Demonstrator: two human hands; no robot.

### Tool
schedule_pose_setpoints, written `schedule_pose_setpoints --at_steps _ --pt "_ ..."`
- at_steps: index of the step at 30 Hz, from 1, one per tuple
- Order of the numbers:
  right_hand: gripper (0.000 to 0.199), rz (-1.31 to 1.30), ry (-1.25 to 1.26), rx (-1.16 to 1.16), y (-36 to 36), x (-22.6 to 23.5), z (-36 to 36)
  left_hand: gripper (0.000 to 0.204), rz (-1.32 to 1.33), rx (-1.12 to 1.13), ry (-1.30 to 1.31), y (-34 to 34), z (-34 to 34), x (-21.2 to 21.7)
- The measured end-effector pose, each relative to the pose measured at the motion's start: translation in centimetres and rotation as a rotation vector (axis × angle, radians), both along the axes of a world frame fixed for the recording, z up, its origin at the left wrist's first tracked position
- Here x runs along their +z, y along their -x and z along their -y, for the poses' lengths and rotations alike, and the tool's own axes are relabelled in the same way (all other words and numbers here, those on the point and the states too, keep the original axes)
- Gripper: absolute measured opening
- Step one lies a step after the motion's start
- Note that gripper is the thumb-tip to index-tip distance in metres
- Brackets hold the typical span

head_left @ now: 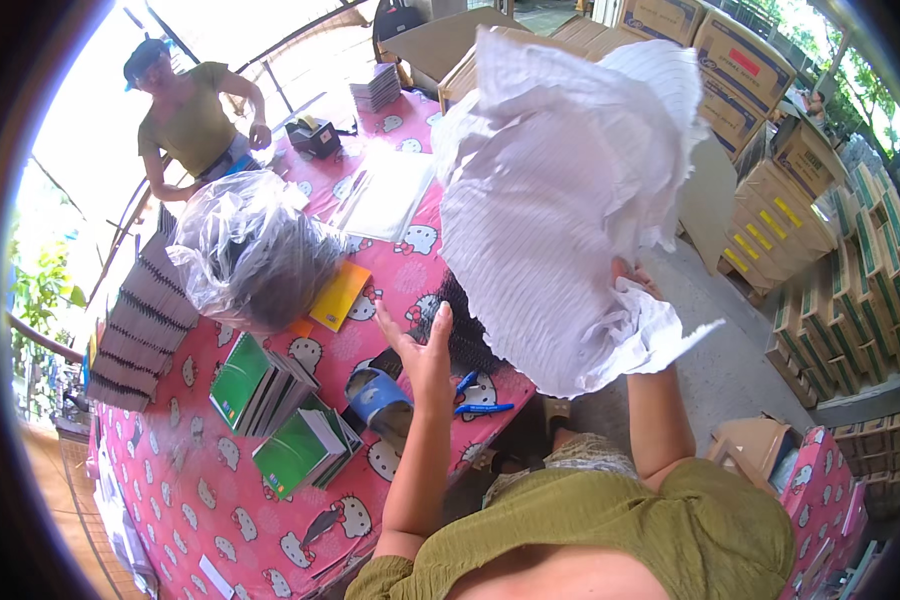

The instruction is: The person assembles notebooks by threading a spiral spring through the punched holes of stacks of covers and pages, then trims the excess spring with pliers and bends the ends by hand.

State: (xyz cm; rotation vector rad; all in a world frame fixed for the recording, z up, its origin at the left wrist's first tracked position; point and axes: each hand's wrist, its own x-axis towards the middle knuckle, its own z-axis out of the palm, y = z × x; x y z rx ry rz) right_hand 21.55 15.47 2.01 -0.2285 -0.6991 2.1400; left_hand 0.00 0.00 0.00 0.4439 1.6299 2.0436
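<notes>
My right hand [638, 278] grips a large, crumpled sheet of white lined paper [560, 210], lifted over the table's right edge. The sheet hides part of that hand. To its left, my left hand [425, 350] is raised with the fingers apart and nothing in them. Behind the left hand lies a dark, ridged pile [470, 335], partly covered by the paper. A blue roll [378, 398], which looks like tape, sits beside my left forearm, and blue pens [485, 408] lie to the right of it.
Green spiral notebooks [295, 455], a yellow notebook [340, 296] and a clear plastic bag [255, 250] with dark contents rest on the pink table [200, 480]. A tape dispenser [313, 138] is farther back. Another person [190, 120] stands at far left. Cardboard boxes [740, 60] are stacked at right.
</notes>
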Motion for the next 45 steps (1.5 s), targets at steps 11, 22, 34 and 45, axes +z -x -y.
schedule_pose_setpoints --at_steps 11,22,34,45 --pt "0.037 0.564 -0.503 0.277 -9.1 4.3 5.4 0.11 -0.468 -0.325 -0.217 -12.6 -0.6 6.2" --pt "0.125 0.272 -0.534 -0.469 -36.3 9.0 -0.8 0.038 -0.236 -0.492 -0.655 -42.8 -17.8 8.1" --pt "0.008 1.125 -0.728 -2.037 -54.5 9.5 -7.8 0.089 0.119 -1.67 -0.435 -61.5 -24.6 9.2" --pt "0.025 1.449 -1.349 -1.411 -49.7 5.6 -27.4 0.037 0.976 -1.556 0.131 -63.1 -48.3 4.1"
